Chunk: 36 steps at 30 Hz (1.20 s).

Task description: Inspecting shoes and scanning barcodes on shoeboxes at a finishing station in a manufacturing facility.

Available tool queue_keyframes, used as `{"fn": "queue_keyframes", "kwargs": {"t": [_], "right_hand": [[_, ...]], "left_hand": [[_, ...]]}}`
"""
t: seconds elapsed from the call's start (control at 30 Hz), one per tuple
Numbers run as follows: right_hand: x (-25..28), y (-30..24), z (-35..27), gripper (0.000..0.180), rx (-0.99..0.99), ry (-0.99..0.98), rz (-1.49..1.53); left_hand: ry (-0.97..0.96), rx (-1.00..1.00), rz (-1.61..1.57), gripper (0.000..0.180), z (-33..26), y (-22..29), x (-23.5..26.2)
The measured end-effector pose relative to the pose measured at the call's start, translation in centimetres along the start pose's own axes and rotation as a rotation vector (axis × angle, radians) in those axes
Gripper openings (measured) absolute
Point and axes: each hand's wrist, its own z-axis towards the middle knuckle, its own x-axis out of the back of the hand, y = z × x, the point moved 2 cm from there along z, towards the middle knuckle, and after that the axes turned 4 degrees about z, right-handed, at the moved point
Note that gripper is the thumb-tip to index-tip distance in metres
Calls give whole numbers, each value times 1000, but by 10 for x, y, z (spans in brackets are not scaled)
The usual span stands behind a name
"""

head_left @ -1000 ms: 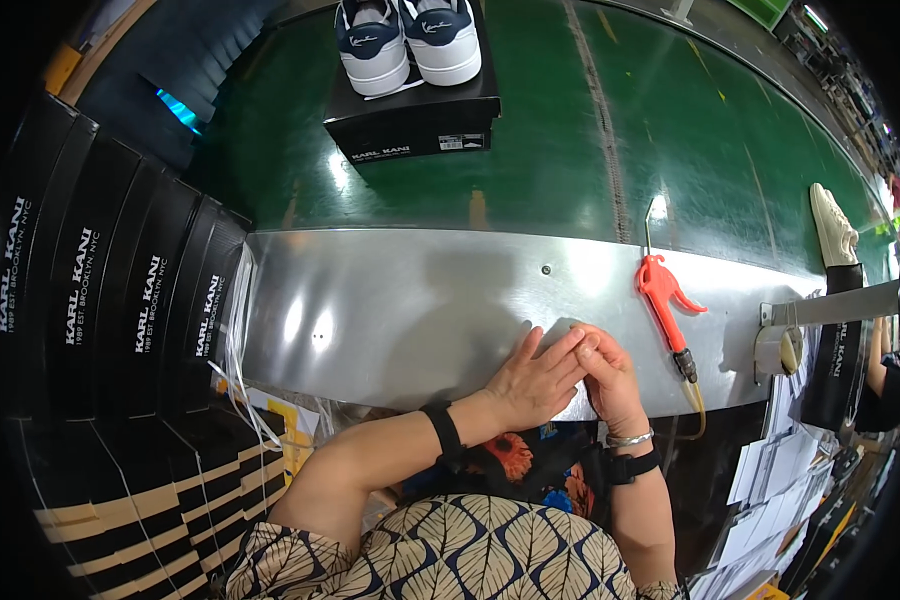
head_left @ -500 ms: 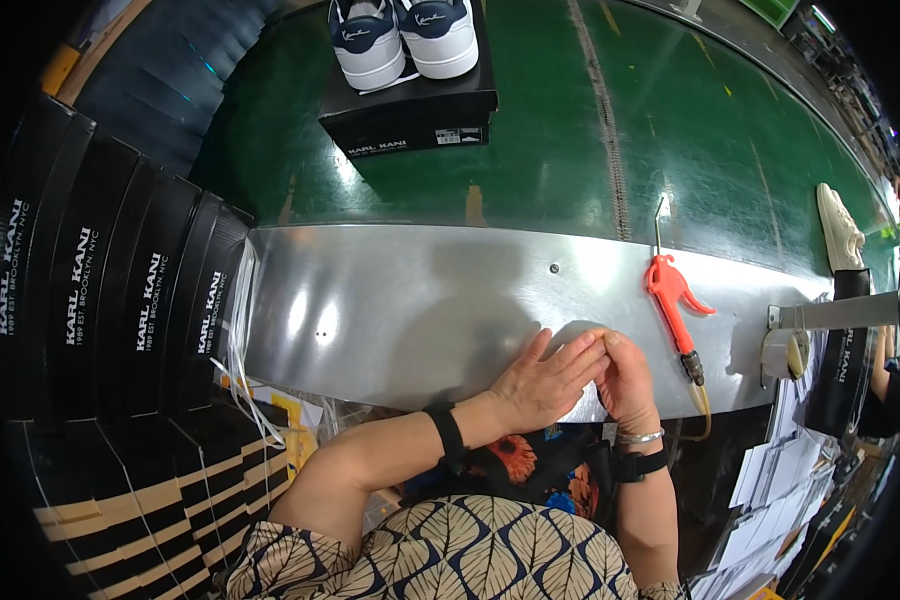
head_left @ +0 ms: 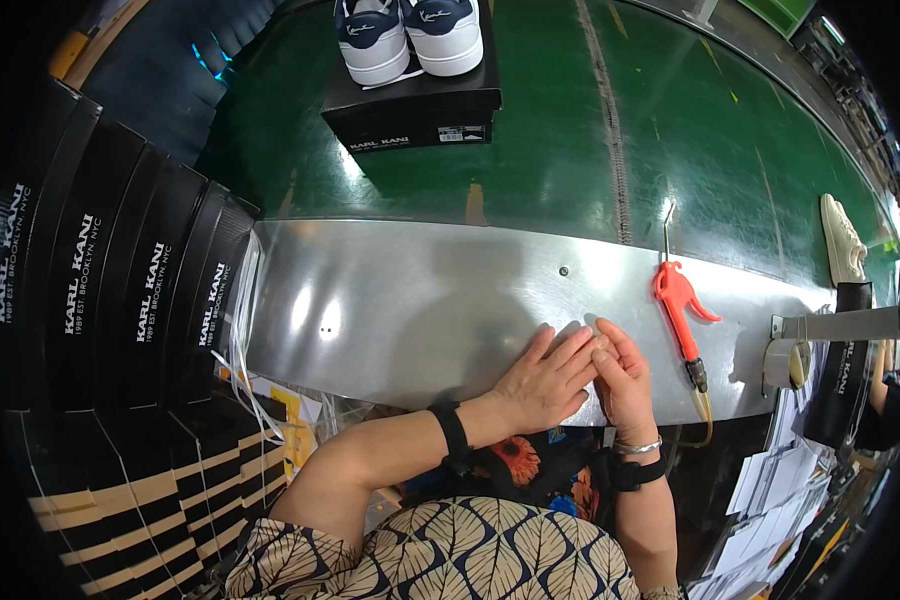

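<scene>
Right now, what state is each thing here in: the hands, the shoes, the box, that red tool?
Left hand: flat, fingers spread on the metal shelf.
Right hand: pressed beside it, fingertips touching.
Shoes: paired, upright on the box.
Black shoebox: closed, on the green belt.
Red air gun: lying unheld.

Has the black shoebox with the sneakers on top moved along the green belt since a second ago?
Yes. The black shoebox has moved further up the green belt, away from the metal table edge, and slightly toward the person's right.

The person wears a leaf-patterned cream and navy top, a black wristband [head_left: 454,432] on the left forearm, and a silver bracelet [head_left: 638,449] above a black band [head_left: 638,470] on the right.
</scene>
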Motion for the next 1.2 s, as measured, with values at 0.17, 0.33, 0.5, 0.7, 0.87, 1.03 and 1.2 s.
{"fn": "queue_keyframes", "kwargs": {"t": [0.17, 0.33, 0.5, 0.7, 0.87, 1.03, 1.2], "right_hand": [[3, 2, 0, 46, 28, -73, 46], [5, 0, -1, 42, 15, -129, -12], [11, 5, 0, 35, 2, -125, 2], [3, -1, -2, 35, 1, -123, -13], [5, 6, 0, 35, 30, -120, -32], [3, 9, 1, 33, 76, -117, -72], [3, 13, 0, 29, 108, -87, -202]], "left_hand": [[2, 42, -35, 57, -4, -1, -4], [45, 76, -48, 63, -5, -1, -11], [42, 92, -45, 70, -4, -2, -9], [25, 102, -44, 70, -5, -2, -11], [21, 109, -164, 65, 0, -7, -4], [80, 121, -375, 60, 7, -17, 6], [165, 160, -571, 41, 5, -26, 10]]}}
